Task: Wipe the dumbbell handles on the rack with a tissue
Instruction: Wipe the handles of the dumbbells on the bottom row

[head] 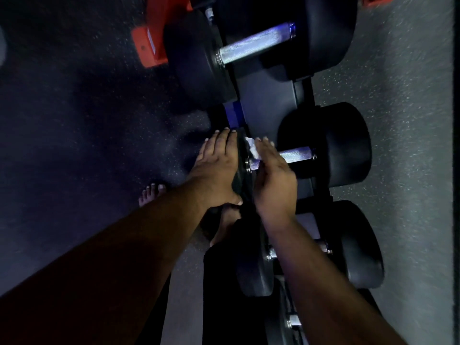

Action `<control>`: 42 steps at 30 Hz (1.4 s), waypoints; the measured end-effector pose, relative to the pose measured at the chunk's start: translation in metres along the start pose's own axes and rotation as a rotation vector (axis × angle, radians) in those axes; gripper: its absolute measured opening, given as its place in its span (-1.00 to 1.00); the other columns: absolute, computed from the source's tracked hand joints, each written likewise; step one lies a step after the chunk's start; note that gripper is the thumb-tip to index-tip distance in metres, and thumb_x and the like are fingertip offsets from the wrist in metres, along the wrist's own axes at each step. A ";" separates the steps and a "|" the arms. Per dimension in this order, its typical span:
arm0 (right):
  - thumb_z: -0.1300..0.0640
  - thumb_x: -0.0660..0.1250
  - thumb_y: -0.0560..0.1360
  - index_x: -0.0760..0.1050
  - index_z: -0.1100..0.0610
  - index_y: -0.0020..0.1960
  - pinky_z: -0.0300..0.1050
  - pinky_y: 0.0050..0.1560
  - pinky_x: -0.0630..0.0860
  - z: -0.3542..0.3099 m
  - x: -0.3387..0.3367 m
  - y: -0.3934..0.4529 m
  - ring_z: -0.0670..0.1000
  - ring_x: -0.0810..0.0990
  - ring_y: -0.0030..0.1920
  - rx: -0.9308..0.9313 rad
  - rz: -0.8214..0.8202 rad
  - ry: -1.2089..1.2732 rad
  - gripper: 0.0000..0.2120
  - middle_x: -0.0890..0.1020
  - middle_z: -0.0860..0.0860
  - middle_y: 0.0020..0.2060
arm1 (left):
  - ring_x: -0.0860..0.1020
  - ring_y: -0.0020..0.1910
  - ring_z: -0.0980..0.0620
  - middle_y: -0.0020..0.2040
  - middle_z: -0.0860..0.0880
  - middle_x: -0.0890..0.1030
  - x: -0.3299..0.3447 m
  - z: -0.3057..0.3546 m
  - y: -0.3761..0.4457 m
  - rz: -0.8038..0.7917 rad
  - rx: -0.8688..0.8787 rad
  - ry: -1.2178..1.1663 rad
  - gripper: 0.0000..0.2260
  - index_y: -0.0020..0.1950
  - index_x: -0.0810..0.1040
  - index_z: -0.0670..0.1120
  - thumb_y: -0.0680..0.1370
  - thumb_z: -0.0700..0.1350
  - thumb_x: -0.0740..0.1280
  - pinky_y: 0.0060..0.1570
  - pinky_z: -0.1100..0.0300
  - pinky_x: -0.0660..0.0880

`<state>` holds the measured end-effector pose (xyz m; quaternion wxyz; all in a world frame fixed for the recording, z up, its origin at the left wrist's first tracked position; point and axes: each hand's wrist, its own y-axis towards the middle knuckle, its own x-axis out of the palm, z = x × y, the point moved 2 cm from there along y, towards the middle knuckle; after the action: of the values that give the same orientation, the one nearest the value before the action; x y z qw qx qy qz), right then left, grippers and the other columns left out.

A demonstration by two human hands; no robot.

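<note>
- Right hand [270, 181] presses the white tissue [253, 150] onto the middle dumbbell's handle [293, 155], fingers curled over it.
- Left hand [216, 162] lies flat, fingers spread, on the near weight head [242, 168], steadying.
- Step: wiping this handle, at its near end.
- Next, likely: slide the tissue toward the far head; top handle [256, 44] and the lower ones on the rack [268, 95] remain.

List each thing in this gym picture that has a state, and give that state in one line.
Tissue: crumpled, pressed on the middle handle by the right hand.
Middle dumbbell handle: on the rack, partly covered.
Top dumbbell handle: bare, untouched.
Left hand: fingers straight, resting on the middle dumbbell's near weight.
Right hand: on the tissue.
</note>
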<state>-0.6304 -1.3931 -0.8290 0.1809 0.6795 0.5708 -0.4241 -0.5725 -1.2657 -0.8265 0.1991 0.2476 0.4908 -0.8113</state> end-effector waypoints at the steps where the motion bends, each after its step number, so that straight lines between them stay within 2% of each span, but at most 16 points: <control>1: 0.39 0.24 0.45 0.51 0.21 0.38 -0.10 0.43 0.35 0.006 0.005 0.009 0.10 0.48 0.39 -0.091 -0.072 -0.117 -0.50 0.55 0.16 0.35 | -0.23 0.62 -0.10 0.64 -0.14 -0.23 0.000 0.000 0.000 -0.001 0.002 -0.006 0.38 0.61 -0.30 -0.19 0.20 0.21 0.65 0.58 0.02 -0.25; 3: 0.27 0.16 0.46 0.50 0.27 0.37 0.08 0.46 0.33 0.016 0.017 0.015 0.20 0.52 0.35 -0.256 -0.222 -0.351 -0.51 0.58 0.23 0.29 | -0.24 0.62 -0.11 0.64 -0.15 -0.24 0.000 0.000 0.000 -0.008 0.007 0.009 0.39 0.61 -0.31 -0.19 0.21 0.21 0.64 0.59 0.00 -0.24; 7: 0.07 0.09 0.47 0.45 0.25 0.42 0.16 0.49 0.25 0.034 0.010 0.007 0.17 0.48 0.38 -0.457 -0.366 -0.653 -0.44 0.56 0.19 0.32 | -0.24 0.62 -0.12 0.64 -0.16 -0.24 0.001 0.001 0.000 -0.014 0.005 0.025 0.38 0.60 -0.31 -0.21 0.22 0.22 0.64 0.59 -0.01 -0.23; 10: -0.01 0.14 0.54 0.42 0.16 0.45 0.21 0.52 0.10 0.043 -0.007 0.005 0.11 0.38 0.47 -0.439 -0.324 -0.762 -0.47 0.49 0.11 0.41 | -0.23 0.62 -0.12 0.64 -0.16 -0.23 0.000 0.000 0.000 -0.007 -0.002 0.021 0.37 0.61 -0.29 -0.21 0.22 0.22 0.63 0.58 0.02 -0.26; 12: -0.02 0.14 0.56 0.47 0.16 0.39 0.25 0.51 0.10 0.042 -0.006 0.011 0.14 0.43 0.41 -0.418 -0.303 -0.844 -0.53 0.54 0.12 0.33 | -0.23 0.62 -0.11 0.64 -0.15 -0.23 0.000 0.000 0.000 -0.007 0.000 0.021 0.36 0.61 -0.30 -0.21 0.23 0.22 0.63 0.55 0.04 -0.28; 15: -0.03 0.07 0.58 0.57 0.12 0.13 0.17 0.35 0.32 0.030 0.001 0.037 0.20 0.57 0.10 -0.334 -0.348 -0.837 -0.63 0.65 0.12 0.02 | -0.24 0.62 -0.11 0.64 -0.15 -0.24 0.000 0.001 0.000 -0.013 0.005 0.015 0.37 0.61 -0.30 -0.21 0.23 0.22 0.63 0.55 0.04 -0.29; 16: -0.05 0.04 0.58 0.57 0.10 0.16 0.13 0.26 0.36 0.027 0.003 0.043 0.20 0.56 0.07 -0.321 -0.393 -0.835 -0.60 0.66 0.10 0.01 | -0.24 0.62 -0.11 0.64 -0.15 -0.24 0.000 0.000 -0.001 -0.012 0.003 0.010 0.37 0.61 -0.30 -0.20 0.22 0.21 0.64 0.55 0.04 -0.29; 19: -0.09 0.06 0.62 0.45 0.03 0.42 0.16 0.31 0.32 0.031 0.001 0.036 0.18 0.53 0.17 -0.341 -0.420 -0.850 -0.54 0.63 0.08 0.14 | -0.23 0.62 -0.10 0.64 -0.14 -0.22 0.000 0.001 -0.001 -0.007 -0.001 0.005 0.37 0.61 -0.29 -0.19 0.21 0.21 0.64 0.57 0.03 -0.28; 21: -0.08 0.10 0.65 0.40 0.06 0.47 0.23 0.45 0.20 0.040 -0.008 0.019 0.17 0.47 0.31 -0.366 -0.345 -0.855 -0.55 0.57 0.10 0.26 | -0.23 0.62 -0.11 0.64 -0.15 -0.23 0.000 0.001 -0.001 -0.004 0.000 0.009 0.37 0.61 -0.29 -0.20 0.21 0.22 0.64 0.56 0.03 -0.28; 23: -0.07 0.12 0.65 0.40 0.10 0.45 0.25 0.46 0.19 0.043 -0.017 0.010 0.15 0.43 0.38 -0.382 -0.296 -0.871 -0.56 0.53 0.11 0.31 | -0.23 0.62 -0.11 0.64 -0.15 -0.22 0.001 0.001 -0.001 -0.003 0.000 0.015 0.37 0.61 -0.29 -0.20 0.22 0.22 0.64 0.57 0.03 -0.27; 27: -0.07 0.06 0.60 0.58 0.13 0.00 0.11 0.12 0.45 0.032 -0.010 0.042 0.21 0.58 -0.03 -0.275 -0.315 -0.919 -0.61 0.64 0.14 -0.10 | -0.22 0.62 -0.11 0.64 -0.16 -0.21 0.000 0.001 -0.001 0.001 0.002 0.019 0.37 0.61 -0.28 -0.21 0.21 0.23 0.64 0.56 0.03 -0.27; 30: -0.13 -0.03 0.56 0.63 0.14 -0.08 -0.02 -0.11 0.49 0.029 -0.003 0.058 0.21 0.61 -0.18 -0.218 -0.432 -0.909 -0.47 0.67 0.16 -0.21 | -0.23 0.62 -0.11 0.64 -0.15 -0.22 0.000 0.001 -0.001 -0.010 0.002 0.012 0.37 0.61 -0.29 -0.19 0.21 0.22 0.64 0.55 0.04 -0.28; 33: -0.11 0.08 0.61 0.57 0.14 0.14 0.04 0.09 0.49 0.041 -0.016 0.039 0.23 0.58 0.08 -0.239 -0.379 -0.858 -0.58 0.64 0.18 0.02 | -0.25 0.62 -0.11 0.64 -0.15 -0.24 -0.001 0.001 -0.002 -0.014 0.001 0.009 0.37 0.61 -0.30 -0.19 0.22 0.22 0.64 0.55 0.04 -0.29; 36: -0.04 0.15 0.64 0.28 0.19 0.51 0.09 0.36 0.37 0.058 -0.027 0.007 0.22 0.33 0.46 -0.246 -0.313 -0.862 -0.49 0.42 0.20 0.41 | -0.25 0.62 -0.11 0.64 -0.15 -0.24 -0.001 0.001 -0.002 -0.014 0.004 0.008 0.36 0.61 -0.30 -0.20 0.23 0.21 0.64 0.54 0.04 -0.29; 39: -0.01 0.22 0.60 0.32 0.22 0.48 0.16 0.46 0.26 0.051 -0.016 0.016 0.24 0.36 0.43 -0.243 -0.306 -0.867 -0.48 0.46 0.20 0.36 | -0.23 0.62 -0.12 0.64 -0.16 -0.22 -0.001 0.001 -0.002 -0.008 0.005 0.021 0.36 0.61 -0.29 -0.22 0.23 0.22 0.64 0.54 0.04 -0.29; 42: 0.07 0.18 0.57 0.40 0.18 0.45 0.15 0.53 0.13 0.033 -0.001 0.035 0.22 0.48 0.29 -0.327 -0.437 -0.799 -0.53 0.57 0.16 0.22 | -0.24 0.62 -0.12 0.64 -0.16 -0.23 -0.001 0.002 -0.002 -0.013 0.003 0.022 0.37 0.61 -0.30 -0.21 0.23 0.23 0.64 0.53 0.05 -0.30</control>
<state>-0.6099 -1.4279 -0.8554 0.3971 0.2903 0.6453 -0.5845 -0.5729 -1.2665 -0.8241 0.1883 0.2536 0.4934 -0.8104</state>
